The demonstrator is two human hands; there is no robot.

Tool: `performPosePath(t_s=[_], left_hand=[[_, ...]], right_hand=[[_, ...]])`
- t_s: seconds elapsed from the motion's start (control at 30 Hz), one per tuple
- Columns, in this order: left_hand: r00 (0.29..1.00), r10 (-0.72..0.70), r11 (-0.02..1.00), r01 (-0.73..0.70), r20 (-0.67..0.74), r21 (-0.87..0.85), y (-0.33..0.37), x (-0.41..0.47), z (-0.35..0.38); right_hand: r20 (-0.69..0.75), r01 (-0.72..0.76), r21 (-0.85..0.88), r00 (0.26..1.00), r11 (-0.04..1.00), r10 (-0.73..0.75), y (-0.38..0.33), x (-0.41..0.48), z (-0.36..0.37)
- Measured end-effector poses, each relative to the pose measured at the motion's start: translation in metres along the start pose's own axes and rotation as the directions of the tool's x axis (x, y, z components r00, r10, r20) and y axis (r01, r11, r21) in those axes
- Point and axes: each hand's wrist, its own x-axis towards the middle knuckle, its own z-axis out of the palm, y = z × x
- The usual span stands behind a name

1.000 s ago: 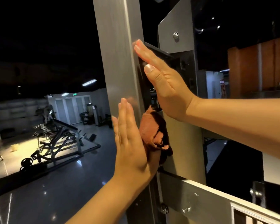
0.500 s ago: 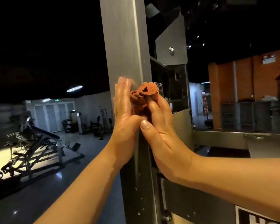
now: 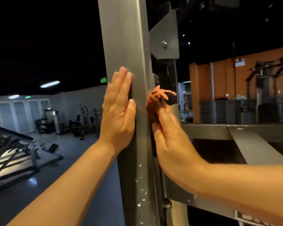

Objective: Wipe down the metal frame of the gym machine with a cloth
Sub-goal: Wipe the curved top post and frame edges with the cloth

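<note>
A tall brushed-metal upright post point(image 3: 126, 38) of the gym machine fills the middle of the view. My left hand point(image 3: 119, 115) lies flat on the post's left face, fingers straight and pointing up. A crumpled orange cloth point(image 3: 153, 101) sits against the post's right edge, and my right hand point(image 3: 173, 141) presses it there with straight fingers. Part of the cloth is hidden under those fingers, and a loose corner sticks out to the right.
A bolted grey bracket plate point(image 3: 165, 30) sits just right of the post, with a horizontal metal beam point(image 3: 206, 131) below it. White smears mark the post's lower part point(image 3: 140, 190). Weight benches point(image 3: 15, 149) stand on the floor at the left.
The cloth has gone from between both hands at the post's front to the right edge under my right hand. My left hand has let go and shifted left, flat on the post.
</note>
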Motion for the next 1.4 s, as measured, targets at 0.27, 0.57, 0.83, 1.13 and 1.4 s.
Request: performPosePath(t_s=[0.27,0.57,0.83,1.13,1.4], left_hand=[[0.997,0.002,0.983,-0.016,-0.078,-0.181,-0.005,-0.006,-0.001],[0.977,-0.118,0.955,0.062,-0.178,-0.290,-0.012,-0.014,0.004],[0.957,-0.236,0.936,0.177,-0.167,-0.305,-0.005,-0.006,0.003],[0.899,-0.355,0.918,0.284,-0.255,-0.276,-0.005,0.004,0.009],[0.870,-0.468,0.880,0.444,-0.153,-0.168,-0.017,0.016,0.007]], right_hand=[[0.079,0.210,-0.345,0.978,0.915,-0.194,0.001,0.030,-0.003],[0.426,0.531,-0.824,0.809,0.196,-0.404,0.011,0.050,-0.005],[0.423,0.488,-0.861,0.845,0.147,-0.328,-0.072,0.159,-0.052],[0.632,0.669,-0.735,0.735,0.109,-0.246,-0.067,0.153,-0.053],[0.422,0.547,-0.714,0.834,0.437,-0.355,-0.074,0.191,-0.045]])
